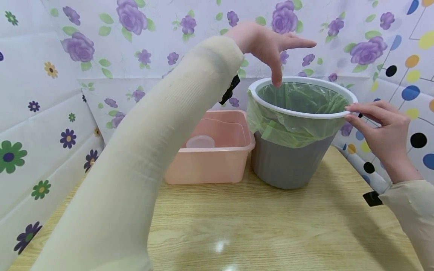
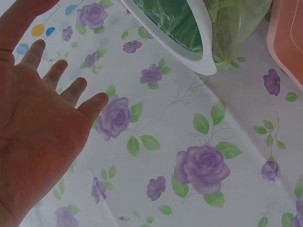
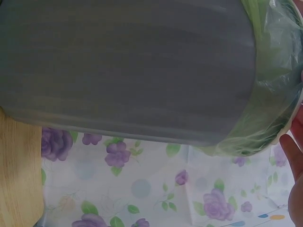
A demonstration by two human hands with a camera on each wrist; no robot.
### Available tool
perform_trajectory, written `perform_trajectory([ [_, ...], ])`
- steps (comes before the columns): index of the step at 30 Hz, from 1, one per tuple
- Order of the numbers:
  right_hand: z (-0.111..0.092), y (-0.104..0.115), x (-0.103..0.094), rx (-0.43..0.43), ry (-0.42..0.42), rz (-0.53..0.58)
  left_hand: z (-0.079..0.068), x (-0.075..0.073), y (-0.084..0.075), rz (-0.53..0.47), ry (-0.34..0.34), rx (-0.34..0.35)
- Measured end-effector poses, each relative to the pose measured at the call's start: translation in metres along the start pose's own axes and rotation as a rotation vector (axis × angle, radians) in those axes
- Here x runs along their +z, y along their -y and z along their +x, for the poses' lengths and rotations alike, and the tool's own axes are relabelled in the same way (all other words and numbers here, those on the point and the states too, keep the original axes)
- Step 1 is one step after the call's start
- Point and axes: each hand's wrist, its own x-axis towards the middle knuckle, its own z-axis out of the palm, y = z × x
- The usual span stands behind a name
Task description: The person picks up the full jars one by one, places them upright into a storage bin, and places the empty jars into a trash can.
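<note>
A grey trash can [image 1: 288, 165] stands on the table, lined with a thin green bag [image 1: 295, 133]. The bag's edge is folded out over the top and hangs down outside, beneath a white rim ring [image 1: 300, 114]. My right hand [image 1: 386, 130] pinches the ring at its right side between thumb and fingers. Above the can's far left side hovers my left hand [image 1: 266, 43], its fingers extended and holding nothing. In the left wrist view, that hand [image 2: 47, 113] is apart from the ring. The right wrist view shows the can's side [image 3: 128, 71] up close.
Left of the can sits a pink basin [image 1: 210, 165], partly hidden by my left sleeve [image 1: 145, 158]; a round pale lid-like thing [image 1: 200, 142] shows in it. The wooden table [image 1: 237, 222] meets flower-printed sheeting [image 1: 152, 41] behind and spotted sheeting [image 1: 413, 113] on the right.
</note>
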Motion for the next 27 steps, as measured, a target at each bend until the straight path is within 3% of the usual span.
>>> perform_trajectory([
  [18,-0.002,-0.008,-0.005,0.016,-0.007,-0.007,-0.007,0.007,0.012,-0.007,-0.008,0.04],
  [27,-0.006,-0.001,-0.002,0.02,-0.032,0.042,-0.021,0.011,0.026,-0.014,-0.016,0.116],
])
